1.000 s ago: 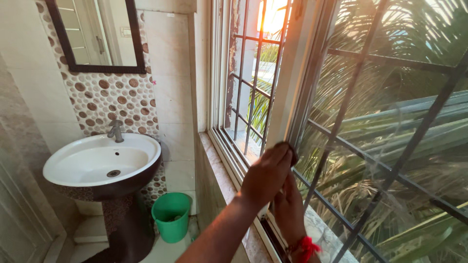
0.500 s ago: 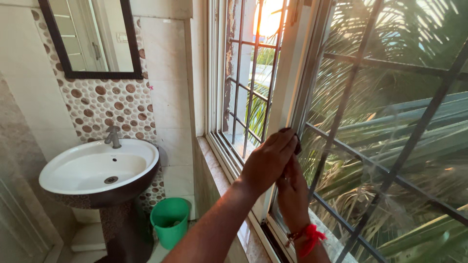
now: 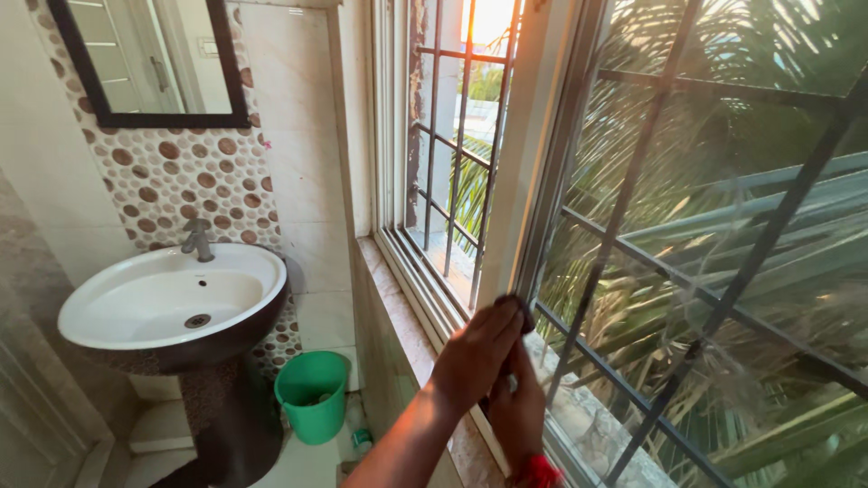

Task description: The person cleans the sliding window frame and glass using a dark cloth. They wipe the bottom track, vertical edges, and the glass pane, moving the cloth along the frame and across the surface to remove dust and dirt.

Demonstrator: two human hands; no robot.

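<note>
My left hand (image 3: 472, 354) reaches in from the lower left and presses a small dark cloth (image 3: 522, 307) against the white sliding window frame (image 3: 520, 181), close to its lower end. Just below and behind it, my right hand (image 3: 517, 411), with a red thread at the wrist, touches the same frame; I cannot tell whether it grips anything. Behind the glass pane (image 3: 723, 208) stand a dark metal grille and palm leaves.
A marble sill (image 3: 398, 307) runs under the window. At left, a white basin with a tap (image 3: 172, 294) stands on a dark pedestal below a framed mirror (image 3: 145, 63). A green bucket (image 3: 314, 396) sits on the floor beside it.
Both hands have slid down the window frame with the dark cloth, and my view has tilted slightly.
</note>
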